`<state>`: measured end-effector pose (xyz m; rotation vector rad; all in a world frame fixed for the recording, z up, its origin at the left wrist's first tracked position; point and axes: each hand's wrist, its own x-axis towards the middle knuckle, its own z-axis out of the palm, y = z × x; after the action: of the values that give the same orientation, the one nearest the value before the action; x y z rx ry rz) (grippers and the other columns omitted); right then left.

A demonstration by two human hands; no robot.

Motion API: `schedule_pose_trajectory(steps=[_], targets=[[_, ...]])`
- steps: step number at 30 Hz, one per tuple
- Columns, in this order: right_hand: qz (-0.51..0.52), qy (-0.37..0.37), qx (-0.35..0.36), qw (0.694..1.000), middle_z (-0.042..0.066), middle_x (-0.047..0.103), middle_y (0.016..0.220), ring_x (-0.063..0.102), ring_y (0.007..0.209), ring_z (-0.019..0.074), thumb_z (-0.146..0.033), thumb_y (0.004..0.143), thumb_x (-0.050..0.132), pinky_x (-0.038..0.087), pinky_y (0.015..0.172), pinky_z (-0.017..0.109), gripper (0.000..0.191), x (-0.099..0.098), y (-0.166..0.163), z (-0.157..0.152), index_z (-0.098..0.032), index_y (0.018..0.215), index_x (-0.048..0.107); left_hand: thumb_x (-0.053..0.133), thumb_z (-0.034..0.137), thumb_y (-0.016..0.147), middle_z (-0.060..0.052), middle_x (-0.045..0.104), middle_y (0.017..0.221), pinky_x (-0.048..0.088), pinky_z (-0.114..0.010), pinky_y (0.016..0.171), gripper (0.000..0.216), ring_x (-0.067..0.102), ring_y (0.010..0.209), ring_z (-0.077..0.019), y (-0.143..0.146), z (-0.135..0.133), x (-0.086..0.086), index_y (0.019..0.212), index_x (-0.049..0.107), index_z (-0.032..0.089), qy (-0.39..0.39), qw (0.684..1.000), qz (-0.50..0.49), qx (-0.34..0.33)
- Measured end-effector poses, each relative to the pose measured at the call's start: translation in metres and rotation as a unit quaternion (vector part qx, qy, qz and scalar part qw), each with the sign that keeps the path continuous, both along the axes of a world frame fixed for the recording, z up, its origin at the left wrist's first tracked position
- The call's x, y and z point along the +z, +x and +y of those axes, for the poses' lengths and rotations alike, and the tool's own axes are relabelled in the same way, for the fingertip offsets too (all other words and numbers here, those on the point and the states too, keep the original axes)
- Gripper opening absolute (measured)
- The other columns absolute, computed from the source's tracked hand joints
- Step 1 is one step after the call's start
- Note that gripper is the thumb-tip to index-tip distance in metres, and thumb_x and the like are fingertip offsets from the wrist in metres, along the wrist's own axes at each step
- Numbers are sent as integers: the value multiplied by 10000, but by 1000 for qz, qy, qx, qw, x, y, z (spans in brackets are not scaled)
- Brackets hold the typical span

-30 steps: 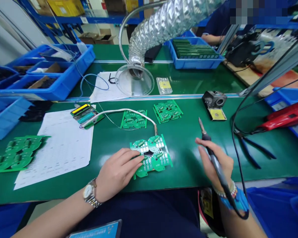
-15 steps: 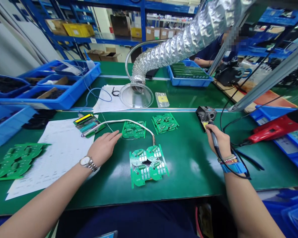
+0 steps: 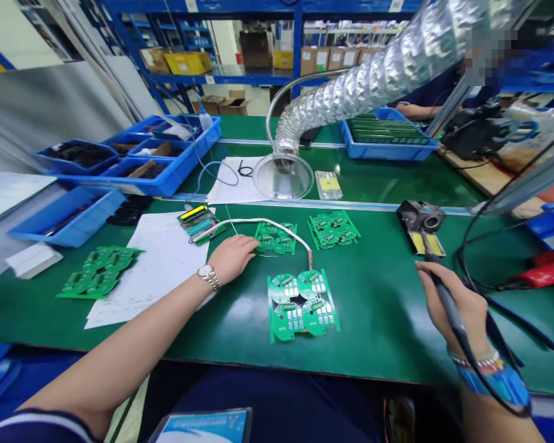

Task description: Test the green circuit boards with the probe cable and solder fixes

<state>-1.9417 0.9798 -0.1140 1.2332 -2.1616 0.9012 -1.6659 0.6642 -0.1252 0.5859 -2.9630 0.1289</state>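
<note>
The right hand (image 3: 455, 307) clamps its fingers (image 3: 431, 277) on a soldering iron (image 3: 449, 307), the left hand (image 3: 233, 257) rests with fingers apart on the tabletop (image 3: 378, 332), and the circuit-board panel (image 3: 302, 306) lies untouched between them, its soldering progress too small to tell

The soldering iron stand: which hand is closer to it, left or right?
Right. The right hand is just below the soldering iron stand and holds a soldering iron. The left hand is much farther away, off to the stand's left.
</note>
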Motion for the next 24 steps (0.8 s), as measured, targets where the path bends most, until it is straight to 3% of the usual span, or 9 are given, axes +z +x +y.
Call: schedule_pose_trajectory(steps=[8, 10, 13, 15, 17, 20, 24], targets=[[-91, -35, 204, 974, 56, 706, 940, 670, 809, 194, -102, 785, 586, 528, 764, 311, 314, 18, 101, 6, -206, 1082, 582, 477, 209, 841, -63, 657, 744, 463, -339, 738, 199, 588, 746, -198, -7, 9, -7, 736, 638, 158, 69, 996, 47, -21], [-95, -36, 247, 964, 59, 701, 884, 664, 799, 201, -111, 793, 571, 535, 729, 329, 363, 21, 113, 6, -197, 1145, 546, 461, 223, 857, -49, 670, 765, 471, -311, 721, 209, 600, 719, -176, 2, 11, 3, 783, 646, 160, 81, 994, 75, -13], [-119, -50, 291, 948, 61, 662, 817, 637, 733, 205, -140, 789, 562, 528, 647, 350, 364, 24, 123, 2, -191, 1150, 545, 451, 289, 884, -32, 663, 764, 467, -245, 648, 240, 599, 687, -138, 17, 24, 32, 863, 653, 162, 104, 984, 146, -4], [-158, -62, 312, 935, 58, 631, 774, 607, 684, 193, -115, 769, 557, 510, 597, 347, 342, 24, 128, -1, -181, 1104, 569, 490, 289, 872, -12, 630, 701, 451, -219, 606, 209, 574, 634, -115, 22, 40, 53, 841, 658, 166, 137, 970, 199, -32], [-196, -71, 326, 922, 47, 606, 723, 576, 646, 178, -70, 742, 551, 493, 568, 339, 337, 22, 133, -4, -168, 1063, 586, 491, 253, 873, -7, 605, 684, 436, -209, 587, 189, 552, 624, -105, 19, 60, 70, 828, 655, 169, 167, 964, 188, -89], [-228, -69, 335, 912, 35, 583, 677, 546, 619, 163, -31, 718, 548, 480, 556, 330, 342, 21, 139, -8, -162, 1029, 602, 447, 223, 890, -25, 584, 709, 430, -228, 612, 213, 531, 677, -121, 9, 84, 79, 837, 645, 164, 186, 962, 119, -157], [-234, -61, 343, 908, 34, 585, 669, 541, 608, 155, -23, 707, 544, 476, 561, 323, 318, 22, 142, -12, -157, 985, 623, 411, 217, 893, -38, 549, 726, 412, -251, 629, 245, 490, 706, -140, -2, 98, 77, 793, 627, 158, 171, 968, 53, -176]])
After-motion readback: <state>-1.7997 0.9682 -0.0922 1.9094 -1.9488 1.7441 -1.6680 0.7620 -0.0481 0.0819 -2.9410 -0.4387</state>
